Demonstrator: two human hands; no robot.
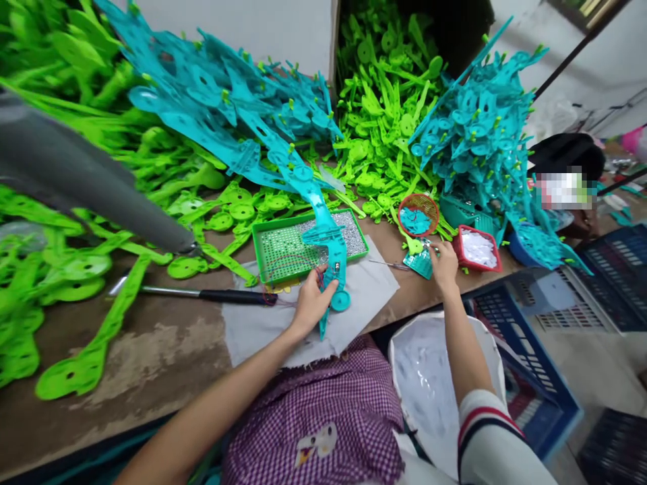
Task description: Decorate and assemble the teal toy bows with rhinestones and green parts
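My left hand [314,301] is closed around the narrow lower end of a long teal plastic part [316,195], which has a round disc near its tip and slants up and away to the left. Under that end lies a grey cloth [368,296]. Over a small teal tray [418,263], my right hand [445,264] has its fingertips drawn together; whatever they hold is too small to make out. Beneath the part sits a green perforated tray [283,269] with many small silvery pieces at its right end. A thin screwdriver-like tool [391,264] rests between my hands.
A black-handled hammer [222,295] lies left on the brown table [166,343]. Lime-green parts [384,114] and teal parts [475,128] pile up behind. At right are an orange basket [418,197], a red basket [498,261], blue crates [536,337] and another person [566,151].
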